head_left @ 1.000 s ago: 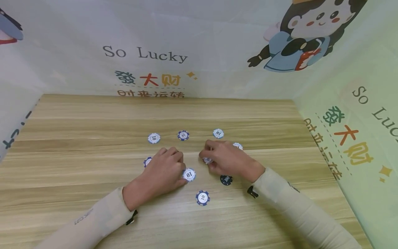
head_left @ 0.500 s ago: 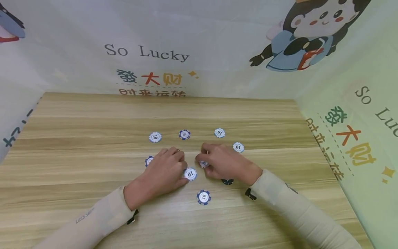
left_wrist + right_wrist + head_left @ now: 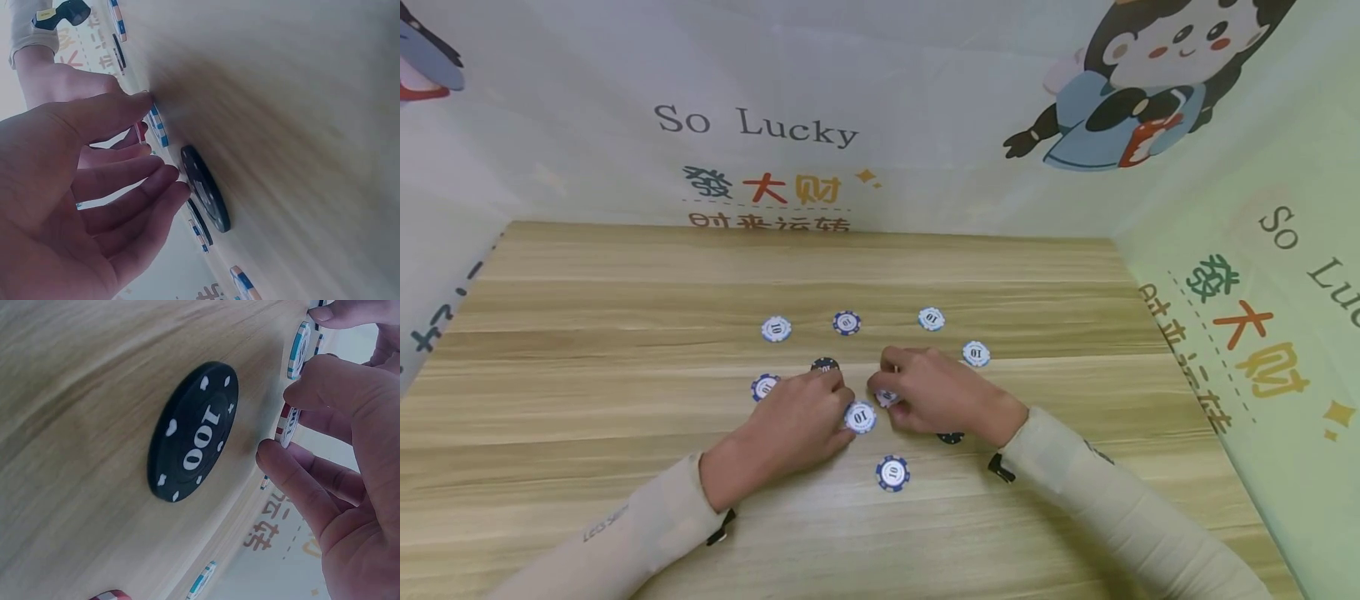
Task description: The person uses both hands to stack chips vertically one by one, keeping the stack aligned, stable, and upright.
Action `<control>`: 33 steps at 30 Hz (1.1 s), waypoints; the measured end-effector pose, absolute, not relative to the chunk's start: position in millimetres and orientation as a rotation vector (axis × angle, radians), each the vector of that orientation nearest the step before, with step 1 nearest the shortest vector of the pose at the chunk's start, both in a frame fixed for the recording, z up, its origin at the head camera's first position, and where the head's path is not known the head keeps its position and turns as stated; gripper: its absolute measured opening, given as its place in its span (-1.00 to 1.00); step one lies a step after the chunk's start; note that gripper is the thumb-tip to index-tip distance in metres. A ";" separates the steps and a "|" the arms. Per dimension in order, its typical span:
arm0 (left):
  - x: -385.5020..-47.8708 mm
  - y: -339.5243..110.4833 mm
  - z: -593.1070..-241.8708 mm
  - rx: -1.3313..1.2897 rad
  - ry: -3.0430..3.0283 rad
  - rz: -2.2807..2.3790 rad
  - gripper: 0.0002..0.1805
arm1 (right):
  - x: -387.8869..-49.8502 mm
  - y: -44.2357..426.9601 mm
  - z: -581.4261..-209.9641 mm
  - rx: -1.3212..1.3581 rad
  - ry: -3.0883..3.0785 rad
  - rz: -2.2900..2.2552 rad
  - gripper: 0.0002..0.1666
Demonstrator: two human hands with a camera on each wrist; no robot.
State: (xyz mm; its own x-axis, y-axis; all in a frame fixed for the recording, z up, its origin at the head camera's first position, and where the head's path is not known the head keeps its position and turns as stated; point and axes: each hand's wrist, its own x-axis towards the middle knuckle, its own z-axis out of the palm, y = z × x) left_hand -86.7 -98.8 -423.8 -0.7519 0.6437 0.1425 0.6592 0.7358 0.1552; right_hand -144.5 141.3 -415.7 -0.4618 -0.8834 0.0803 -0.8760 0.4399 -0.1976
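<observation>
In the head view my left hand (image 3: 790, 421) holds a light-blue-edged "10" poker chip (image 3: 860, 417) between thumb and index finger, flat on the table. Beyond its knuckles lies a partly covered black chip (image 3: 824, 365). To its left is a blue-edged chip (image 3: 765, 387). My right hand (image 3: 943, 387) pinches a red-and-white-edged chip (image 3: 286, 425) by thumb and fingertip, close to the light-blue one. Under that palm lies a black "100" chip (image 3: 194, 434), mostly hidden in the head view. The left wrist view shows a black chip (image 3: 206, 187) by the left fingertips.
Around the hands, a light-blue chip (image 3: 776, 328), a blue chip (image 3: 847, 322) and two more light-blue ones lie farther back and right. A blue chip (image 3: 892, 472) lies nearer. Printed white cloth walls (image 3: 925, 100) border the wooden table (image 3: 625, 350).
My right hand has slid left with the red-and-white chip, closer to the light-blue chip. The left fingers have drawn back slightly, uncovering a black chip beyond them.
</observation>
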 end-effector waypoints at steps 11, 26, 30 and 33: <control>-82.7 -101.8 -420.8 -1.057 -2.863 -0.349 -0.56 | -143.5 135.8 -416.1 -1.668 2.607 -0.370 -0.67; -79.0 -102.3 -418.5 -0.993 -2.944 -0.311 -0.53 | -136.2 126.1 -414.0 -1.673 2.593 -0.312 -0.70; -78.6 -102.5 -418.3 -0.989 -2.951 -0.317 -0.53 | -134.7 124.5 -414.8 -1.667 2.581 -0.315 -0.69; -78.7 -102.7 -419.4 -0.986 -2.948 -0.319 -0.52 | -133.9 122.8 -415.3 -1.669 2.570 -0.319 -0.68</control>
State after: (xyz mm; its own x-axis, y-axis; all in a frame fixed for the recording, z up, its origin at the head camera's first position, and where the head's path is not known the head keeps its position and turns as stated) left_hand -78.7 -102.7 -419.4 -0.8007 0.5937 0.0800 0.5971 0.7800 0.1874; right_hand -133.9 122.8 -415.3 -0.4119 -0.9091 0.0616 -0.8966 0.3924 -0.2051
